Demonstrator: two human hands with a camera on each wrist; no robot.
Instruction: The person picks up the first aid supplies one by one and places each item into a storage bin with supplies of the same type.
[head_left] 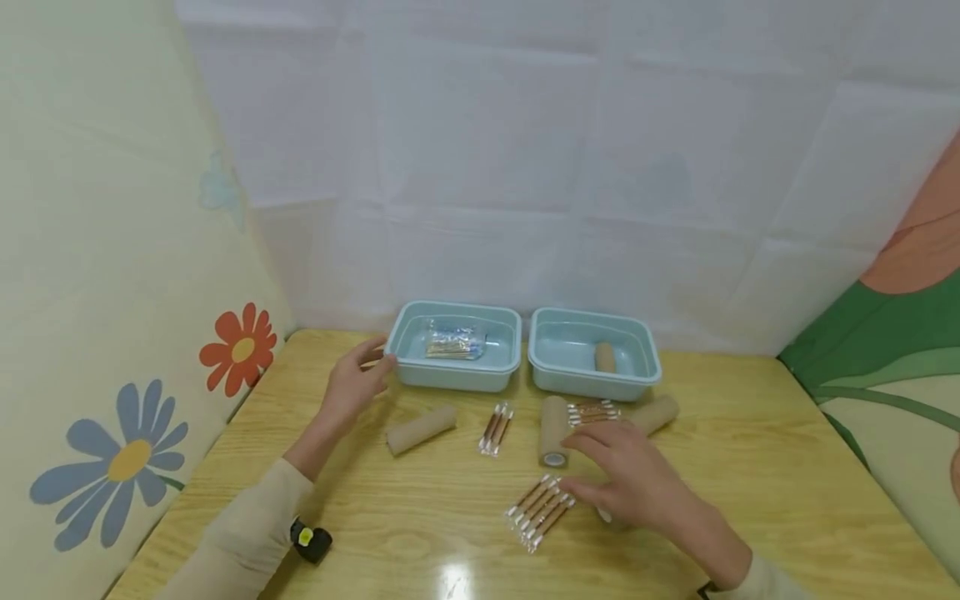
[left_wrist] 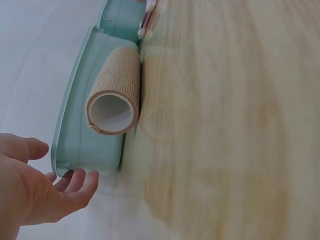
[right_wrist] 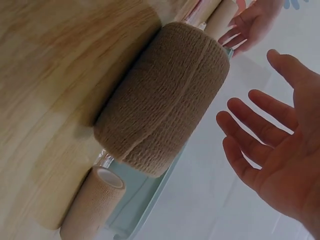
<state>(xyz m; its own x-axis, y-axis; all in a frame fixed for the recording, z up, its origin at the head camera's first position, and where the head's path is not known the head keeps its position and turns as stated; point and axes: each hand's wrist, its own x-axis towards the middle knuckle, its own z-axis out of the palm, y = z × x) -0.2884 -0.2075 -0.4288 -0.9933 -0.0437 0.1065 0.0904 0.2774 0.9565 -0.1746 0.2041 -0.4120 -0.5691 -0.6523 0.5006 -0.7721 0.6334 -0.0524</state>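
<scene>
My left hand (head_left: 358, 379) is at the left end of the left blue bin (head_left: 453, 380), fingertips at its corner, thumb apart in the left wrist view. A clear packet of swabs (head_left: 453, 343) lies in that bin. My right hand (head_left: 626, 475), fingers spread and holding nothing, hovers over the table beside an upright-pointing tan bandage roll (head_left: 553, 423). In the right wrist view, a large bandage roll (right_wrist: 165, 95) lies close to the open palm. Another roll (head_left: 656, 414) is partly behind that hand. Wrapped brown-stick cotton swabs (head_left: 540, 510) lie to its left.
The right blue bin (head_left: 592, 384) holds a small tan roll (head_left: 605, 358). A bandage roll (head_left: 422, 429) lies before the left bin. More wrapped swabs (head_left: 497, 429) lie at the middle, others (head_left: 592, 412) before the right bin. White cloth (head_left: 480, 167) hangs behind the table.
</scene>
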